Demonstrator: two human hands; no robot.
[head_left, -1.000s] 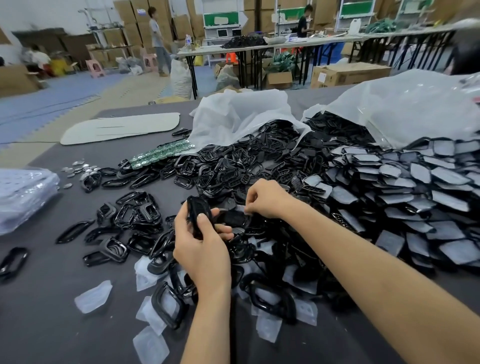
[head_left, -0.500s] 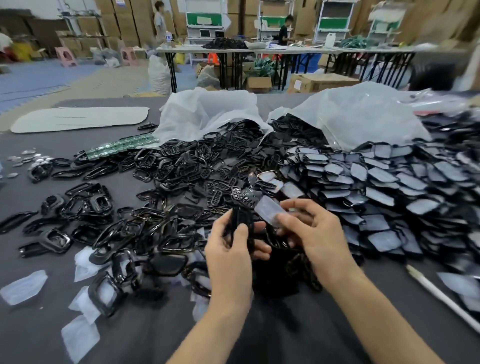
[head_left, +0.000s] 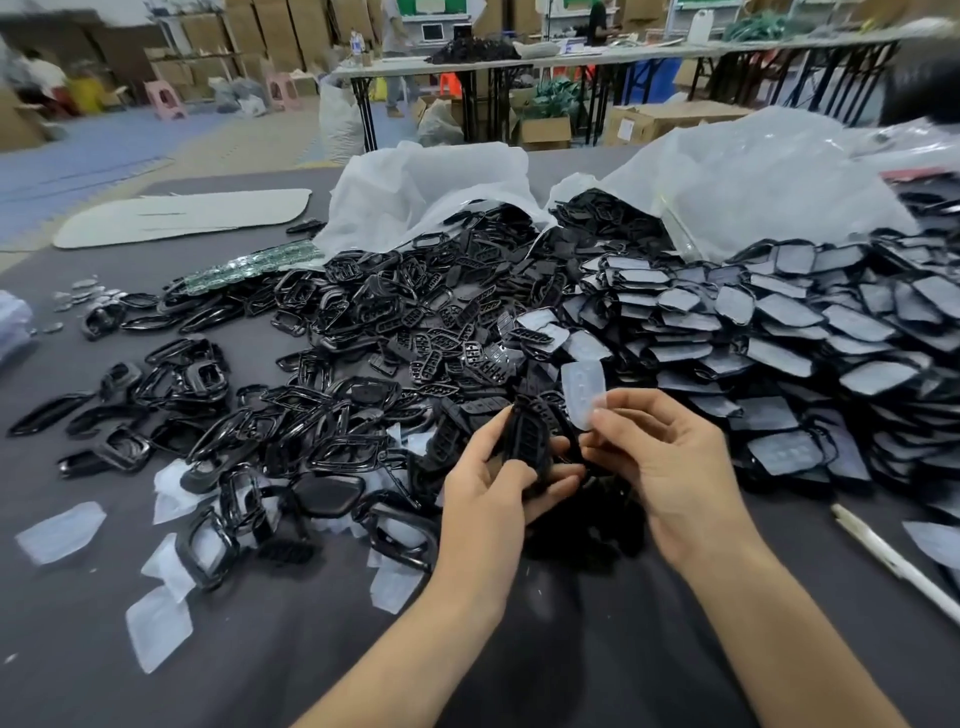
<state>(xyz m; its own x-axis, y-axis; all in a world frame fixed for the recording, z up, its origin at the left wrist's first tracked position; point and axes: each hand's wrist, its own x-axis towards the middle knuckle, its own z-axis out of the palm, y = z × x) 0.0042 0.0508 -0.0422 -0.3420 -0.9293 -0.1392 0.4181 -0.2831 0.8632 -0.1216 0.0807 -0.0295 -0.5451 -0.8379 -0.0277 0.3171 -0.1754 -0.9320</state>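
Newly lifted clear pad (head_left: 583, 387) beside shell (head_left: 530, 439), heaps (head_left: 441, 306) behind

The slotted shell (head_left: 527, 436) is seen as black, patterned with rows of small openings. The pad (head_left: 584, 392) is rendered a milky, translucent white. The table cover (head_left: 260, 665) is shown in dark grey. The strip of boards (head_left: 249, 265) is coloured green, possibly speckled, though blurred. The stacked plates (head_left: 779, 322) are faced in pale grey and edged in black.
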